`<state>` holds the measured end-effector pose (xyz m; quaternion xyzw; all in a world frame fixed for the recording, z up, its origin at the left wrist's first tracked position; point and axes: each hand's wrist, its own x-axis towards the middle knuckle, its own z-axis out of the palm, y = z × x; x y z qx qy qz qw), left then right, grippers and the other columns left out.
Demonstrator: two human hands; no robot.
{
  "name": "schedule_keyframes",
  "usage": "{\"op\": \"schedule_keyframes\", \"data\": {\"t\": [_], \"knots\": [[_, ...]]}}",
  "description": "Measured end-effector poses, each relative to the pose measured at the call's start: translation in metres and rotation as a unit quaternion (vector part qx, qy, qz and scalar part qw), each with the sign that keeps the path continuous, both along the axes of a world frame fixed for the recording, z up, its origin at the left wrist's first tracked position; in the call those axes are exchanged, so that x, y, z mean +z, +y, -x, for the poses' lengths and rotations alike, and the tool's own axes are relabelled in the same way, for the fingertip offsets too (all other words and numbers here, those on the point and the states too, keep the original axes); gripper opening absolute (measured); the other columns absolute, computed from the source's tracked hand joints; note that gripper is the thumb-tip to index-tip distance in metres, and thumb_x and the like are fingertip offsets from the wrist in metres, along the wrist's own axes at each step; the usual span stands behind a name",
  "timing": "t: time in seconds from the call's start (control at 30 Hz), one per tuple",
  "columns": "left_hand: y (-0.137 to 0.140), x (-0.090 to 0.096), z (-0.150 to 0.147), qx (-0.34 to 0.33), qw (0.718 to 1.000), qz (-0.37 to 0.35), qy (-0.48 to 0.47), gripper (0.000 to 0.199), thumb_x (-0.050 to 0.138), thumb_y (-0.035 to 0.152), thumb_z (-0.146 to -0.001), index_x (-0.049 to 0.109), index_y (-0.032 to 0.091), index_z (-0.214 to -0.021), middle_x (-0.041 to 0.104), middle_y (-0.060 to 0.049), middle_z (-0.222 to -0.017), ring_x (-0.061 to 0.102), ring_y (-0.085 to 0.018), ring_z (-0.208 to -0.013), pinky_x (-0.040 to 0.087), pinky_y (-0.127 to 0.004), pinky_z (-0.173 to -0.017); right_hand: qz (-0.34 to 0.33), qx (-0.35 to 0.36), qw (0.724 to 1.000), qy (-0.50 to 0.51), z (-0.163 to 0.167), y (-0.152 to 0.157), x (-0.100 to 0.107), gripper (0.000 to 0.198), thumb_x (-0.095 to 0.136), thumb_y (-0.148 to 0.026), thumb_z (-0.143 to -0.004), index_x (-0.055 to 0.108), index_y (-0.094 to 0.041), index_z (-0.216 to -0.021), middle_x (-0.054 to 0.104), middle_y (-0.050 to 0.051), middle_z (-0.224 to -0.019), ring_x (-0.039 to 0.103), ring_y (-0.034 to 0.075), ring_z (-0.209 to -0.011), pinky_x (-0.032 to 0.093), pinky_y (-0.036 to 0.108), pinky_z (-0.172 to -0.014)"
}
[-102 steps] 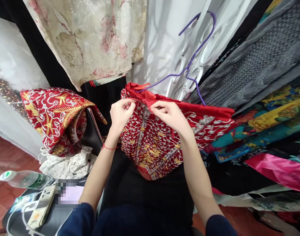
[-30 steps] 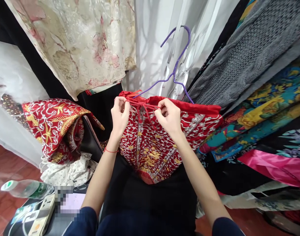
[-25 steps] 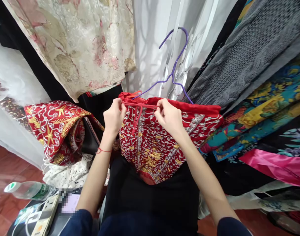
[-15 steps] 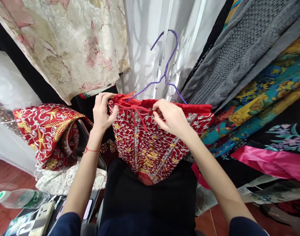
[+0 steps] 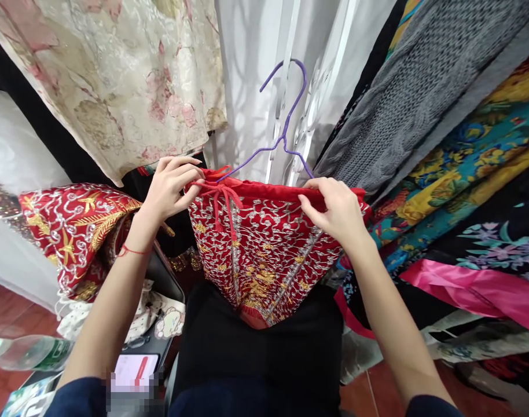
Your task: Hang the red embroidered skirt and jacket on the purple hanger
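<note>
A red garment (image 5: 264,243), thickly embroidered in silver and gold, hangs down over my lap. Along its top runs a plain red band, and a red tie (image 5: 224,200) is knotted near the left end. My left hand (image 5: 173,185) pinches the band's left corner between thumb and fingers. At the right part of the band, my right hand (image 5: 334,205) grips the edge, thumb in front and fingers behind. A purple hanger (image 5: 283,136) rises from inside the garment, its lower bar hidden behind the band.
Cream floral cloth (image 5: 160,87) hangs at upper left. Another red embroidered piece (image 5: 77,231) lies left, above a clear bottle (image 5: 30,352) and a phone (image 5: 134,370). Grey knitwear (image 5: 403,92) and colourful floral clothes (image 5: 455,191) hang on the right. White curtain stands behind.
My right hand has left the red tie and moved right along the band, now gripping its edge. My left hand has shifted slightly left. The garment and hanger have moved a little left.
</note>
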<state>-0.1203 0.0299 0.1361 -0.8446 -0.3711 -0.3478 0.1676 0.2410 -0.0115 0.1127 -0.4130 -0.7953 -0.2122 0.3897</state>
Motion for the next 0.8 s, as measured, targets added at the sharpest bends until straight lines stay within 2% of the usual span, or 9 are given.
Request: {"op": "schedule_keyframes", "data": {"t": [0.13, 0.2, 0.3, 0.4, 0.53, 0.67, 0.73, 0.8], "knots": [[0.002, 0.010, -0.001, 0.006, 1.000, 0.003, -0.008, 0.033, 0.047, 0.044, -0.088, 0.061, 0.023, -0.068, 0.065, -0.005, -0.074, 0.060, -0.023, -0.086, 0.037, -0.047, -0.096, 0.004, 0.003, 1.000, -0.009, -0.012, 0.000, 0.000, 0.016, 0.052, -0.035, -0.095, 0.059, -0.022, -0.089, 0.064, 0.005, -0.077, 0.056, 0.021, -0.072, 0.044, 0.034, -0.069], [0.003, 0.013, -0.003, 0.019, 1.000, -0.003, -0.003, 0.034, 0.049, 0.050, -0.087, 0.065, 0.023, -0.072, 0.060, -0.004, -0.069, 0.056, -0.023, -0.080, 0.037, -0.048, -0.095, 0.003, 0.009, 1.000, -0.011, -0.016, -0.001, -0.001, 0.017, 0.053, -0.035, -0.095, 0.060, -0.022, -0.088, 0.064, 0.004, -0.075, 0.056, 0.021, -0.071, 0.045, 0.033, -0.068], [0.002, 0.015, -0.002, 0.018, 1.000, -0.002, 0.015, 0.033, 0.056, 0.055, -0.083, 0.074, 0.027, -0.089, 0.063, -0.004, -0.070, 0.053, -0.024, -0.083, 0.032, -0.051, -0.098, -0.001, 0.013, 1.000, -0.008, -0.019, -0.002, -0.003, 0.018, 0.052, -0.035, -0.096, 0.062, -0.021, -0.089, 0.066, 0.005, -0.076, 0.057, 0.021, -0.070, 0.046, 0.034, -0.068], [0.000, 0.012, 0.003, 0.010, 1.000, 0.011, 0.017, 0.032, 0.059, 0.055, -0.082, 0.077, 0.033, -0.095, 0.066, -0.003, -0.071, 0.051, -0.024, -0.085, 0.029, -0.052, -0.099, 0.000, 0.015, 1.000, -0.005, -0.021, -0.001, -0.005, 0.018, 0.052, -0.034, -0.096, 0.063, -0.021, -0.090, 0.067, 0.006, -0.076, 0.058, 0.022, -0.072, 0.047, 0.035, -0.069], [-0.001, 0.005, 0.010, 0.008, 1.000, 0.008, 0.005, 0.029, 0.061, 0.055, -0.080, 0.078, 0.032, -0.083, 0.068, -0.003, -0.074, 0.049, -0.023, -0.083, 0.028, -0.051, -0.099, -0.005, 0.022, 1.000, 0.003, -0.019, 0.000, -0.007, 0.019, 0.052, -0.035, -0.096, 0.062, -0.021, -0.089, 0.066, 0.006, -0.075, 0.057, 0.022, -0.071, 0.046, 0.035, -0.069], [0.002, 0.003, 0.010, 0.013, 0.999, -0.006, 0.034, 0.038, 0.063, 0.062, -0.075, 0.068, 0.026, -0.063, 0.068, -0.004, -0.076, 0.050, -0.024, -0.085, 0.030, -0.052, -0.099, -0.009, 0.021, 1.000, -0.009, -0.019, -0.002, -0.007, 0.019, 0.052, -0.035, -0.096, 0.062, -0.020, -0.089, 0.065, 0.006, -0.076, 0.055, 0.021, -0.071, 0.044, 0.034, -0.068], [0.004, 0.004, 0.007, 0.020, 0.999, -0.009, 0.042, 0.041, 0.063, 0.063, -0.075, 0.065, 0.025, -0.062, 0.066, -0.005, -0.079, 0.052, -0.026, -0.090, 0.029, -0.052, -0.100, -0.006, 0.007, 1.000, -0.023, -0.026, -0.005, -0.005, 0.019, 0.054, -0.036, -0.095, 0.062, -0.021, -0.087, 0.065, 0.005, -0.077, 0.054, 0.021, -0.073, 0.042, 0.035, -0.070], [0.006, 0.005, 0.005, 0.028, 0.999, -0.008, 0.030, 0.041, 0.064, 0.064, -0.074, 0.066, 0.024, -0.064, 0.067, -0.008, -0.090, 0.053, -0.030, -0.102, 0.029, -0.053, -0.103, -0.003, -0.014, 0.999, -0.028, -0.039, -0.007, -0.003, 0.021, 0.058, -0.040, -0.092, 0.062, -0.022, -0.082, 0.065, 0.004, -0.076, 0.055, 0.023, -0.077, 0.041, 0.039, -0.075]]}}
